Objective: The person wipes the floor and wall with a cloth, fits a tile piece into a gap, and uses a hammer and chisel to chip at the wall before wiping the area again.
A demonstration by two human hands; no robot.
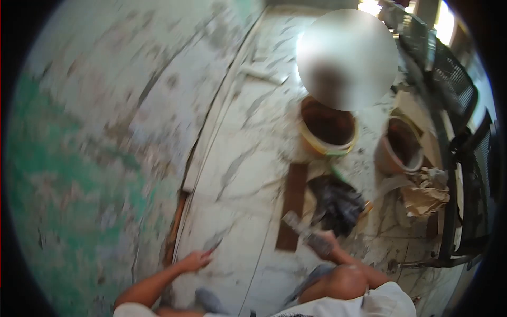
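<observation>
My left hand is closed on a small red-handled tool, held over the pale marble-look tiles near the wall. Motion blur and a grey vein in the tile behind make its tip hard to tell. In my right hand is a grey, dust-coated hand tool, angled up and left; its exact kind is too blurred to name. Its far end overlaps a flat brown strip on the floor. Just beyond this hand lies a crumpled black plastic bag.
A peeling green and white wall runs along the left. Ahead stand a yellowish bucket and a second bucket. Crumpled brown paper lies by a dark metal-framed object on the right. A round blur hides part of the background.
</observation>
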